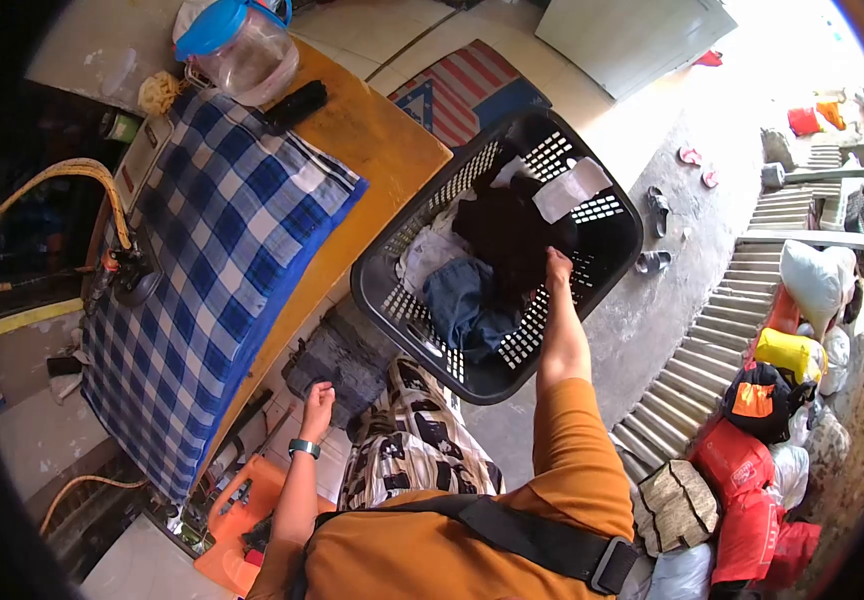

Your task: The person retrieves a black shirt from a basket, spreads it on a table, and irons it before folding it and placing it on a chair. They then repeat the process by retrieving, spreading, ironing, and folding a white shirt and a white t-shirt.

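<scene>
Your right hand point(558, 268) reached straight out at twelve o'clock into the laundry basket point(620, 235), the arm extended from the orange sleeve. Its fingers were curled down onto the dark garment point(507, 232) on top of the heap; whether they had closed on the cloth I cannot tell. The basket sat tilted, its near rim close to your knees, which kept the clothes within reach while you sat. A blue garment point(464, 300) lay at seven o'clock from the dark one.

Your left hand point(318, 400) hung at your side with a watch point(303, 448) on the wrist, fingers loosely curled and holding nothing, just below the tabletop point(382, 150) edge. A checked cloth point(207, 260) was spread flat over that tabletop, apparently as a padded work surface.
</scene>
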Tool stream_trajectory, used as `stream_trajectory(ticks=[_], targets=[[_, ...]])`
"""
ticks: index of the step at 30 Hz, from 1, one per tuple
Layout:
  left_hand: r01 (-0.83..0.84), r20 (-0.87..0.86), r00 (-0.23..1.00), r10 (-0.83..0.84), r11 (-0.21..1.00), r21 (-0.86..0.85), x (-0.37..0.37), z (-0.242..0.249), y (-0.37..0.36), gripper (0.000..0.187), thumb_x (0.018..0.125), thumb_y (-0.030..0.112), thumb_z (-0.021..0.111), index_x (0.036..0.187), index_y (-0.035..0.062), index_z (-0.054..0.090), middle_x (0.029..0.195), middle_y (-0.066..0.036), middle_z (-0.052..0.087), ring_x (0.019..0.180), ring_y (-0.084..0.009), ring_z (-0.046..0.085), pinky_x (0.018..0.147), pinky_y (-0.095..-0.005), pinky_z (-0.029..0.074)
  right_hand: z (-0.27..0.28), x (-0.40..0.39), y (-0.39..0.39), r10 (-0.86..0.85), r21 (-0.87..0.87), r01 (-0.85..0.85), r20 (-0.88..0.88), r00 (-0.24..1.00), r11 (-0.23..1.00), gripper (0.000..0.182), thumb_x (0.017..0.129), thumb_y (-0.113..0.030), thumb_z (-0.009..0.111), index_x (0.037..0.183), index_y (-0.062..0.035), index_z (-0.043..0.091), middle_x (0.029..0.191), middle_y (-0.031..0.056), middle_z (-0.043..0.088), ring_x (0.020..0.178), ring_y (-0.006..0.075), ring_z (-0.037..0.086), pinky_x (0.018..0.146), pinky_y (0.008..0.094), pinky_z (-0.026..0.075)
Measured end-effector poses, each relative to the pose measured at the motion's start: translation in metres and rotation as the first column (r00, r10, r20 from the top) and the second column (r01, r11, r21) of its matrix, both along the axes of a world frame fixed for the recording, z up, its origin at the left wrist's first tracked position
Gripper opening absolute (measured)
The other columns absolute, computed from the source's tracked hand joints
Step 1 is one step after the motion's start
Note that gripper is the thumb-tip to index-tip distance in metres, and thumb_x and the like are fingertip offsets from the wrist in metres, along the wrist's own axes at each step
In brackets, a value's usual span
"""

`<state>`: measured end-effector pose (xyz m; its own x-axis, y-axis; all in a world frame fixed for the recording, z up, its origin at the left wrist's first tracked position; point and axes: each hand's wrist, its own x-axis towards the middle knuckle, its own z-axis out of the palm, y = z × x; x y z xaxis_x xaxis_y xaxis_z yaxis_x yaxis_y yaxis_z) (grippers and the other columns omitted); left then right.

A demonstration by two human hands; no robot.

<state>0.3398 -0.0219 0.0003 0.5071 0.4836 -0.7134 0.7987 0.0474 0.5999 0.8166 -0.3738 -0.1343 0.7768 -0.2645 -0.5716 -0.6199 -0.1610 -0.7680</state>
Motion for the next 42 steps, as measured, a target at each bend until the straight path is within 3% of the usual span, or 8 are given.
stream_trajectory(ticks=[3, 12, 18, 22, 30, 32, 36, 42], targets=[[0.013, -0.010, 1.000, -0.013, 1.000, -0.005, -0.016, 0.001, -0.012, 0.029, 0.094, 0.022, 0.055, 0.115, 0.0028, 0.053, 0.099, -0.007, 0.061, 0.091, -0.0143, 0.057, 0.082, -0.0282, 0.046, 0.077, -0.017, 0.024, 0.543, -0.006, -0.543, -0.048, 0.839, 0.839, 0.026, 0.080, -0.023, 0.060, 0.087, -0.0010, 0.072, 0.077, 0.0049, 0.067, 0.067, 0.0109, 0.057, 0.065, 0.0250, 0.045], [0.044, 0.434, 0.883, 0.176, 0.891, -0.451, 0.112, 0.119, -0.038, 0.058, 0.097, 0.050, 0.037, 0.132, 0.0041, 0.044, 0.135, -0.011, 0.047, 0.128, -0.0222, 0.041, 0.106, -0.0362, 0.033, 0.292, -0.211, 0.167, 0.743, 0.010, -0.906, 0.569, 0.354, 0.424, 0.012, 0.073, -0.004, 0.054, 0.067, -0.0023, 0.064, 0.066, 0.0070, 0.049, 0.064, 0.0192, 0.051, 0.057, 0.0290, 0.040], [0.219, 0.442, 0.886, -0.140, 0.966, -0.134, 0.138, 0.128, -0.029, 0.048, 0.097, 0.036, 0.048, 0.127, -0.0006, 0.047, 0.131, -0.014, 0.050, 0.122, -0.0235, 0.048, 0.102, -0.0340, 0.036, 0.180, -0.184, 0.186, 0.551, -0.637, -0.150, 0.496, 0.671, 0.756, 0.058, 0.069, -0.013, 0.074, 0.119, -0.0021, 0.047, 0.113, 0.0177, 0.053, 0.107, 0.0359, 0.048, 0.093, 0.0429, 0.040], [0.151, 0.480, 0.877, -0.035, 0.967, -0.207, 0.068, 0.092, -0.013, 0.039, 0.096, 0.027, 0.052, 0.123, -0.0011, 0.048, 0.121, -0.014, 0.057, 0.115, -0.0200, 0.053, 0.095, -0.0317, 0.042, 0.085, -0.178, 0.159, 0.476, -0.391, -0.750, -0.594, 0.648, 0.534, 0.107, 0.067, -0.044, 0.077, 0.139, 0.0066, 0.016, 0.124, 0.0196, 0.056, 0.120, 0.0319, 0.051, 0.103, 0.0452, 0.035], [-0.032, 0.123, 0.991, 0.056, 0.981, -0.193, -0.041, 0.091, 0.038, 0.032, 0.094, 0.019, 0.055, 0.120, 0.0012, 0.051, 0.107, -0.007, 0.059, 0.100, -0.0138, 0.055, 0.089, -0.0276, 0.043, 0.085, -0.188, 0.160, 0.515, -0.473, -0.296, 0.447, 0.731, 0.830, 0.026, 0.089, -0.024, 0.049, 0.086, -0.0051, 0.067, 0.092, 0.0151, 0.067, 0.075, 0.0284, 0.060, 0.071, 0.0376, 0.047], [-0.071, 0.168, 0.980, 0.105, 0.978, -0.196, -0.034, 0.093, 0.045, 0.031, 0.094, 0.019, 0.055, 0.119, 0.0007, 0.052, 0.106, -0.006, 0.059, 0.099, -0.0116, 0.053, 0.089, -0.0269, 0.042, 0.127, -0.181, 0.161, 0.114, 0.286, -0.234, 0.382, 0.917, 0.929, 0.026, 0.093, -0.021, 0.045, 0.087, -0.0034, 0.064, 0.089, 0.0117, 0.067, 0.072, 0.0171, 0.055, 0.069, 0.0298, 0.045], [0.032, 0.265, 0.964, 0.008, 0.988, -0.148, 0.028, 0.093, 0.046, 0.031, 0.094, 0.019, 0.055, 0.120, 0.0009, 0.051, 0.107, -0.006, 0.059, 0.099, -0.0126, 0.054, 0.089, -0.0273, 0.043, 0.150, -0.164, 0.157, 0.680, -0.445, -0.530, 0.308, 0.666, 0.722, 0.019, 0.089, -0.019, 0.053, 0.096, -0.0038, 0.061, 0.093, 0.0133, 0.066, 0.092, 0.0282, 0.060, 0.078, 0.0387, 0.048], [0.231, 0.413, 0.892, -0.181, 0.970, -0.073, 0.111, 0.110, 0.006, 0.032, 0.097, 0.022, 0.052, 0.121, 0.0014, 0.050, 0.111, -0.005, 0.058, 0.105, -0.0122, 0.053, 0.094, -0.0261, 0.041, 0.072, -0.170, 0.180, 0.794, -0.360, -0.721, 0.105, 0.599, 0.592, 0.096, 0.065, -0.032, 0.081, 0.142, -0.0127, 0.027, 0.136, 0.0265, 0.036, 0.123, 0.0402, 0.042, 0.101, 0.0431, 0.040]])
